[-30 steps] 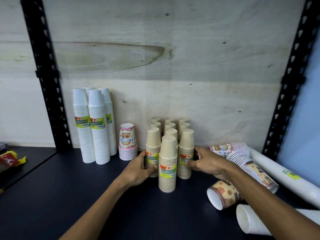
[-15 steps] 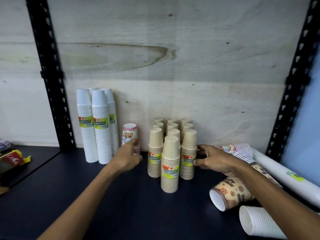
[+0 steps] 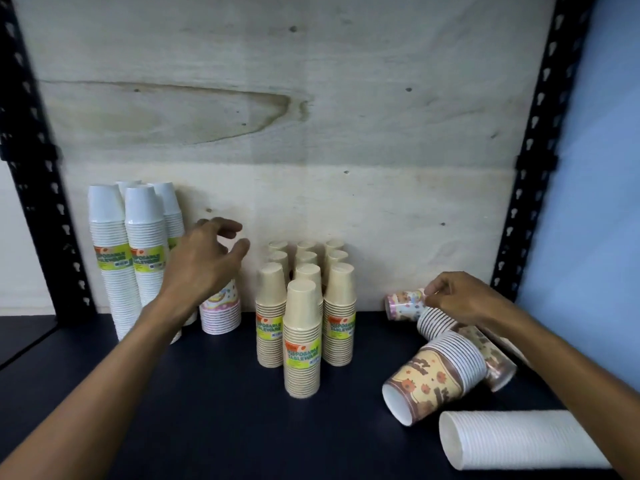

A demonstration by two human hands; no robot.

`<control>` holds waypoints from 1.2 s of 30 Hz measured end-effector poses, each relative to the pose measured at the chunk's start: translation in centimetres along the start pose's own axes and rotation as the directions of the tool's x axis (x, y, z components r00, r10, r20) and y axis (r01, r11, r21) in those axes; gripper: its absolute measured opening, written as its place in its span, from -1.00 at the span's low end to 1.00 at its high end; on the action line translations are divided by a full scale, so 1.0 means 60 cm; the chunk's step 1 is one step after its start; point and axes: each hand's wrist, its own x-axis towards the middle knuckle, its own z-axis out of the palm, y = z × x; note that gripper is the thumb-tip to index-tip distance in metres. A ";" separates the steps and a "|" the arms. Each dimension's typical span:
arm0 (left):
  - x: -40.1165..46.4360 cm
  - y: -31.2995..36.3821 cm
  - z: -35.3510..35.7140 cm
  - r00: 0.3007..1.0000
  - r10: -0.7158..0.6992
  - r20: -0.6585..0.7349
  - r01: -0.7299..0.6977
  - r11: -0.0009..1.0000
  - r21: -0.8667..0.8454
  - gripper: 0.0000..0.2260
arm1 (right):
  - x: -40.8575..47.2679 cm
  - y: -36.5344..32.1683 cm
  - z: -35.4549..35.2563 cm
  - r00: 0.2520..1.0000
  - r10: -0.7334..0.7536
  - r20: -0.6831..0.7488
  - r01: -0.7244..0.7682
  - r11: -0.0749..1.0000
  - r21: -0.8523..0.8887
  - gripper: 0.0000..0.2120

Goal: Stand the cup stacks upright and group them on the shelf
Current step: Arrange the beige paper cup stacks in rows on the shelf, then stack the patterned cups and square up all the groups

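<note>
The right hand has its grip pinched on the end of a small patterned stack that lies on its side to the right of the tan stacks, a hold that looks meant to tip it up onto its wide end. The left hand hovers with its fingers spread and curved, holding nothing, just above the short pastel stack that stands upright to the left of the tan stacks; it seems poised to take that stack from the top, perhaps so its fallen match can join it. The tan stacks stand upright in tight rows against the back board, already grouped. Further left of them the white stacks stand tall and close together. To the right of the tan stacks, the brown-print stacks lie tumbled across each other, and nearest the camera a white sleeve of cups lies flat on the dark shelf, so the right side remains unsorted.
</note>
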 end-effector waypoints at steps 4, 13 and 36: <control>0.002 0.086 0.010 0.995 0.081 0.062 -0.079 0.996 -0.034 -0.77 | -0.010 0.041 -0.046 0.995 0.060 -0.077 -0.068 0.992 -0.105 -0.84; -0.026 0.244 0.104 0.928 0.254 0.274 -0.227 0.966 -0.127 -0.84 | -0.057 0.123 -0.111 0.971 0.223 -0.088 -0.238 0.937 -0.256 -0.57; -0.274 0.428 0.290 0.253 0.469 0.846 -0.615 0.753 -0.234 -0.38 | -0.089 0.210 -0.120 0.919 0.381 0.100 -0.281 0.812 -0.512 -0.43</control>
